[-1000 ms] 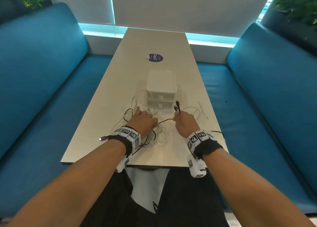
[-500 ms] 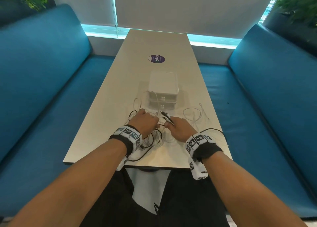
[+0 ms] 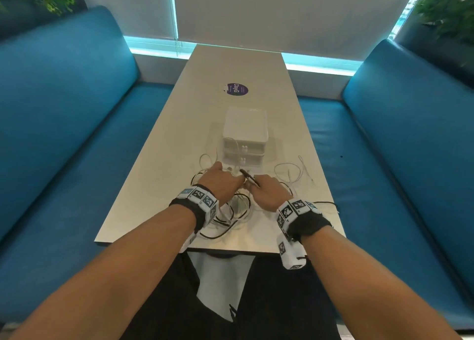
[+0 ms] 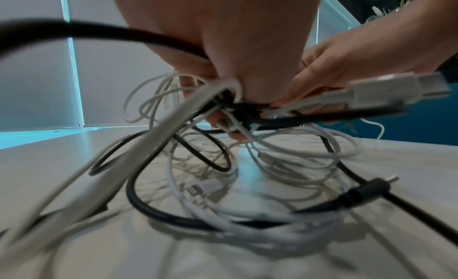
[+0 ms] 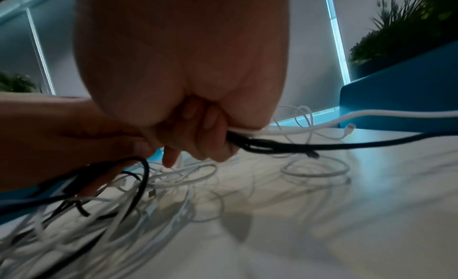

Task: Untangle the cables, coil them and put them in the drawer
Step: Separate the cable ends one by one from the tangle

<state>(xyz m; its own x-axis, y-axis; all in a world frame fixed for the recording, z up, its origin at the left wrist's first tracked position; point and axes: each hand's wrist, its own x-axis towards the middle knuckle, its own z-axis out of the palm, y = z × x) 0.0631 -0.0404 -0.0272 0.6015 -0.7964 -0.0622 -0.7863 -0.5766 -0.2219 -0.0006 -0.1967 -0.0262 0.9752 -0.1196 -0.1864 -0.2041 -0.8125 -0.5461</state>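
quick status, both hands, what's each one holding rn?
Left hand: fingers curled round the tangle of black and white cables.
Right hand: gripping a black cable and a white cable.

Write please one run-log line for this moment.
stage: untangling | left hand: grips cables | right hand: grips cables | drawer unit: closed

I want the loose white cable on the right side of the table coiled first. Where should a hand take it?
Judging by its pose, pinch the white cable's free plug end, coming from above on the right. It lies flat, apart from the tangle both hands grip, so it should draw out along the table without snagging.
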